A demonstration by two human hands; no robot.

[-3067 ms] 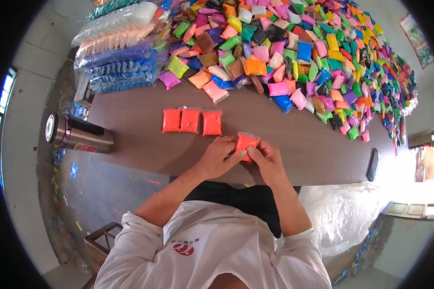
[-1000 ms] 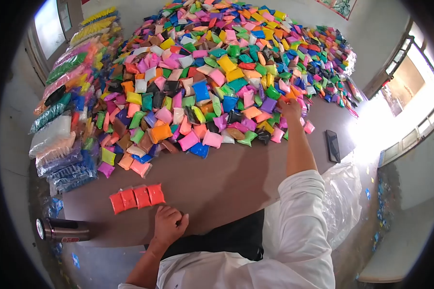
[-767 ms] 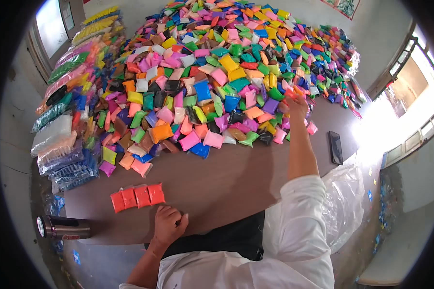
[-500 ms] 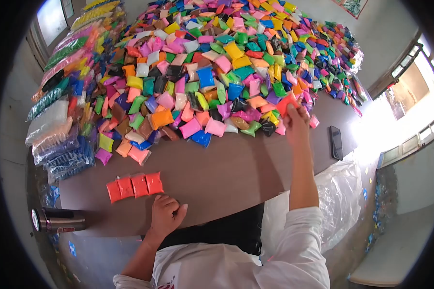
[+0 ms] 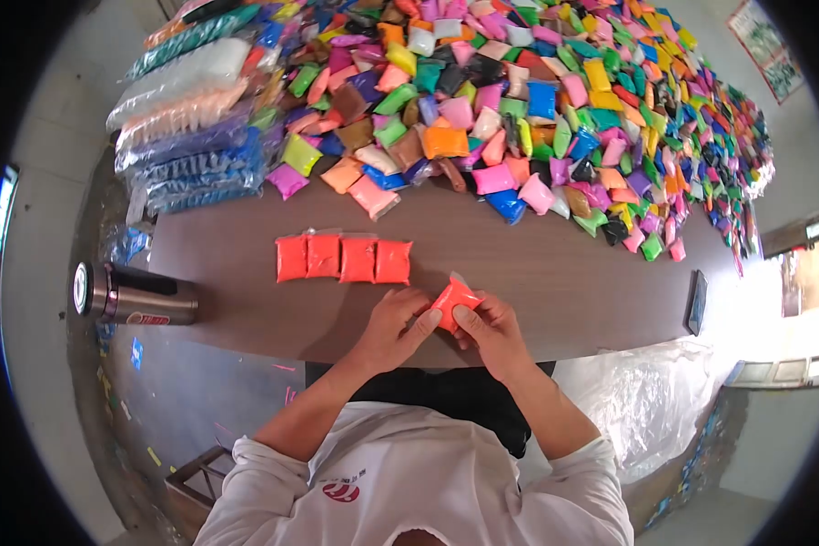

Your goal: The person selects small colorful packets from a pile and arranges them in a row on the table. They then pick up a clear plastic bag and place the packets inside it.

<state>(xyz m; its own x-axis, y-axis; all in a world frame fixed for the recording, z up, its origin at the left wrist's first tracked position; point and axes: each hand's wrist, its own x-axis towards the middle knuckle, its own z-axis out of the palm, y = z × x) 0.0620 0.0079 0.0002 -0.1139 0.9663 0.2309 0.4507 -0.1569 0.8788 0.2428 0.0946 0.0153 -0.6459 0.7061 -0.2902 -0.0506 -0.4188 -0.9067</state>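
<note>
Close to the table's front edge, my left hand (image 5: 396, 326) and my right hand (image 5: 493, 332) hold a small red packet (image 5: 455, 298) between them. Both thumbs press on its near face, and my fingers lie partly hidden behind it. The packet is a sealed clear pouch with soft-looking red filling. Just beyond my left hand, several matching red packets (image 5: 341, 258) lie side by side in a row, touching one another.
A big heap of colourful packets (image 5: 519, 109) covers the far side of the brown table (image 5: 537, 264). Stacked bagged strips (image 5: 191, 136) stand at the back left. A steel flask (image 5: 150, 296) lies at the left edge, a phone (image 5: 697, 303) at the right. Clear plastic sheeting (image 5: 655, 409) hangs at the right.
My right hand has come back from the heap with a red packet. My left hand has moved right and now grips it too. The camera view has shifted.
</note>
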